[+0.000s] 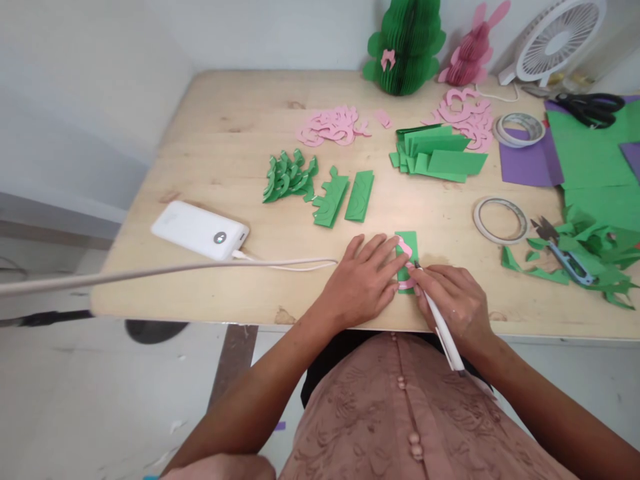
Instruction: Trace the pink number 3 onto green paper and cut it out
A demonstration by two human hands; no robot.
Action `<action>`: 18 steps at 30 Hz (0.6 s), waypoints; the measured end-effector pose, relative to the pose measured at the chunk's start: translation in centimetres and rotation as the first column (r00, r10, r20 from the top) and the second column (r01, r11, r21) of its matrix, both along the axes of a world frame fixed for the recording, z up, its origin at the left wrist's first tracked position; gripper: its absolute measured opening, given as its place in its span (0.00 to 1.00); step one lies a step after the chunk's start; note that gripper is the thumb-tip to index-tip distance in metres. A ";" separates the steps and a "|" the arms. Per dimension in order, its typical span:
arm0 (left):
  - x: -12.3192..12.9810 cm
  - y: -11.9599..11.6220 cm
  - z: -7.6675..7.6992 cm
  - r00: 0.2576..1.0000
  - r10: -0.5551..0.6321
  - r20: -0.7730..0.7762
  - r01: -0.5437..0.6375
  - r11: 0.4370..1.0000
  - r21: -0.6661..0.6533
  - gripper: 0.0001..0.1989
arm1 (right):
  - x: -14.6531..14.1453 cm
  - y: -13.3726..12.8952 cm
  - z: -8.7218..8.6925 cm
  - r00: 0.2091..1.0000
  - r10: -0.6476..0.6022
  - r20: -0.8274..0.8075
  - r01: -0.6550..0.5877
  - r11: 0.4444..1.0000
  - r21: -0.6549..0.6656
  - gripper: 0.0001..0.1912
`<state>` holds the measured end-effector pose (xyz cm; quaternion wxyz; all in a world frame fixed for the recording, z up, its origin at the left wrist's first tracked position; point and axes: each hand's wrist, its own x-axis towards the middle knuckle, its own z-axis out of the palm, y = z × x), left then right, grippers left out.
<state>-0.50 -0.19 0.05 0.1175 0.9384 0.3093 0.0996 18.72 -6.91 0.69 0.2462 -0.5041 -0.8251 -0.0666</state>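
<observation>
Right hand [457, 307] pinching one pen [443, 330]; left hand [364, 280] spread on one pink cutout [404, 247]

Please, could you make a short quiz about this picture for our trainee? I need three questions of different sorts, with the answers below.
1. Which object does the right hand hold?
2. True or false: the left hand rests on the white power bank.
3. Which of these stands closest to the white fan?
A) the black scissors' tape roll
B) the pink paper rabbit
C) the green paper tree

Key:
1. A white pen.
2. False; it lies over a pink cutout on green paper.
3. B
</observation>
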 end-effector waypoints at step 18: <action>0.0 0.0 0.0 1.000 0.002 -0.003 -0.002 1.000 -0.012 0.24 | 0.0 0.0 0.1 1.000 0.015 -0.017 -0.014 1.000 0.010 0.12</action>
